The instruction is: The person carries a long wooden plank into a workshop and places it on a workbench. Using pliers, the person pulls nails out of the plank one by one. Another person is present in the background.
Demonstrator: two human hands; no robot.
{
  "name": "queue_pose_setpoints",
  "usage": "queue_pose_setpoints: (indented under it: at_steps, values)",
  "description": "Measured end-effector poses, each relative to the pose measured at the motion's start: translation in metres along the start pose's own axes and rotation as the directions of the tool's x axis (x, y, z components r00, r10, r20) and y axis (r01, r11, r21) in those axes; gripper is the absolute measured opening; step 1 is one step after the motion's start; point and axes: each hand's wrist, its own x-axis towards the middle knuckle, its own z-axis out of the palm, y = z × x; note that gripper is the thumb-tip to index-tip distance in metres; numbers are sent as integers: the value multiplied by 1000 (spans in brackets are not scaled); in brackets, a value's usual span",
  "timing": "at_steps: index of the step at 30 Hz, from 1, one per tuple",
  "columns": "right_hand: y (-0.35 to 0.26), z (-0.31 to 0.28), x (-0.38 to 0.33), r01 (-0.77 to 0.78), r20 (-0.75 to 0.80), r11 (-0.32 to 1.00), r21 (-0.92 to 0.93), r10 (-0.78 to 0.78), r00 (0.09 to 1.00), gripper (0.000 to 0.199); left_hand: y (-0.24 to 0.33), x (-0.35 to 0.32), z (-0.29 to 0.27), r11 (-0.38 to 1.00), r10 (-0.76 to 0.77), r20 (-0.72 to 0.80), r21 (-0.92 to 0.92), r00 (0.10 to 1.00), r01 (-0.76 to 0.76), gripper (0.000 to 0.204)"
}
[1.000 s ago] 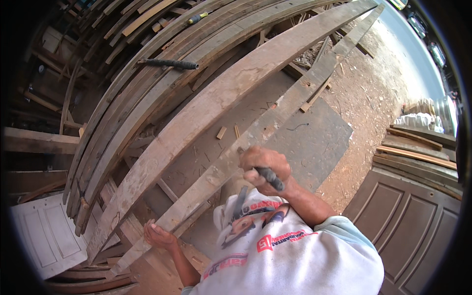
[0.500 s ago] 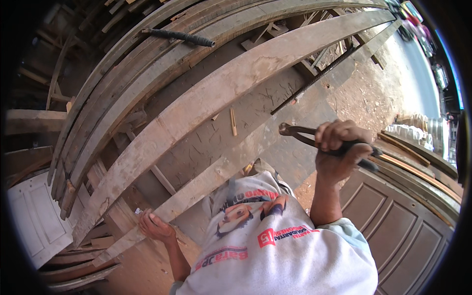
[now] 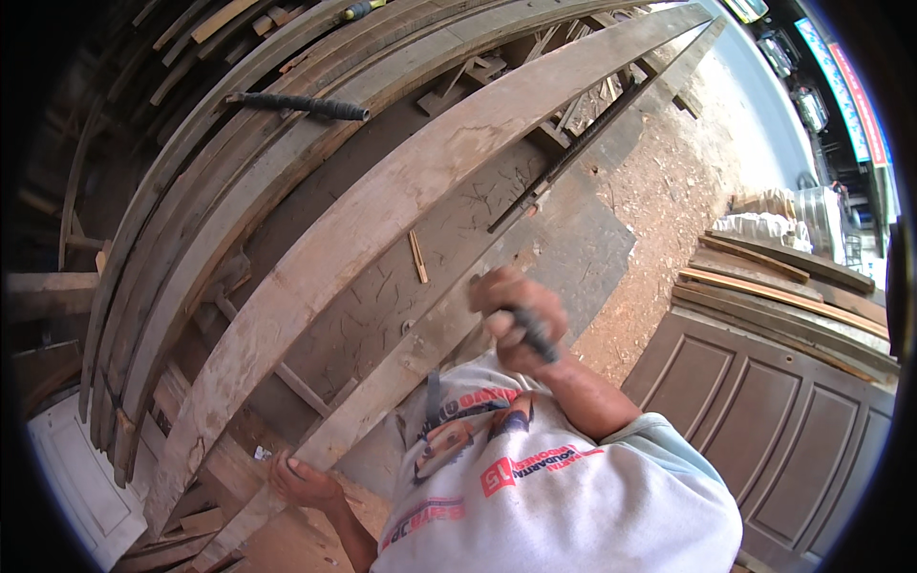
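Observation:
My right hand (image 3: 521, 307) is closed around the pincers (image 3: 537, 336) just in front of my shirt, over the near wooden board (image 3: 368, 393). Their dark handles poke out below the fist; the jaws are hidden or blurred, so contact with the board cannot be told. My left hand (image 3: 304, 480) grips the edge of that same board toward its lower left end. A wider, curved wooden plank (image 3: 353, 224) lies beyond it, roughly alongside. In the gap between the two rest a small split stick (image 3: 418, 256) and many bent nails (image 3: 368, 304).
A dark ridged rod (image 3: 564, 164) lies across the gap. Several long curved planks (image 3: 224, 205) are stacked at the far left, with a black-wrapped bar (image 3: 306, 105) on top. A brown panelled door (image 3: 755, 415) is at right, a white one (image 3: 91, 477) at lower left.
My right hand has swung down and left with the pincers, from out at the right to over the near board. My left hand stays on the board.

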Motion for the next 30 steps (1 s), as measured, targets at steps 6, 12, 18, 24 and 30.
queue_pose_setpoints:
  at_steps: [6,12,18,24,30]
  values:
    - [-4,0,12,113,266,991,69,-128,955,27,-5,-7,5,997,-80,21,3,997,80,39]
    - [17,-47,20,-76,136,968,238,45,990,20,16,13,-4,747,-618,82,-248,782,616,44]
    - [45,-155,36,-438,-32,800,411,493,870,31,131,38,6,910,-304,74,-273,950,313,39]
    - [88,-275,43,-437,-355,811,389,569,741,32,301,50,29,950,95,226,-312,969,-21,30]
    - [112,-383,39,-387,-513,816,429,573,639,38,394,52,43,942,231,293,-306,928,-138,32]
